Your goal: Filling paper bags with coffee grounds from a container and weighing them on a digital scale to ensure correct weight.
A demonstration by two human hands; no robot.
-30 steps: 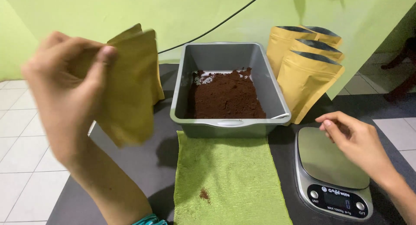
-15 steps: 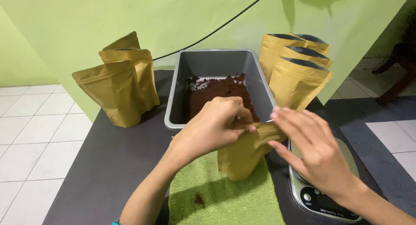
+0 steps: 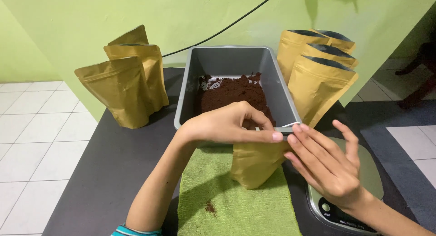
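A gold stand-up pouch (image 3: 255, 163) stands on a green cloth (image 3: 236, 204) in front of a grey tub (image 3: 231, 63) holding dark brown powder (image 3: 234, 95). My left hand (image 3: 231, 124) pinches the pouch's top edge from the left. My right hand (image 3: 324, 163) touches the same top edge from the right, with its fingers spread. The pouch's mouth is hidden behind my fingers.
Three sealed gold pouches (image 3: 125, 88) stand at the left of the dark table (image 3: 113, 172). Three open gold pouches (image 3: 320, 86) stand to the right of the tub. A kitchen scale (image 3: 363, 190) sits under my right hand. A black cable (image 3: 222, 31) runs along the green wall.
My left hand set down one pouch at the left, and both hands came together on a pouch over the green cloth. That pouch now hangs more upright.
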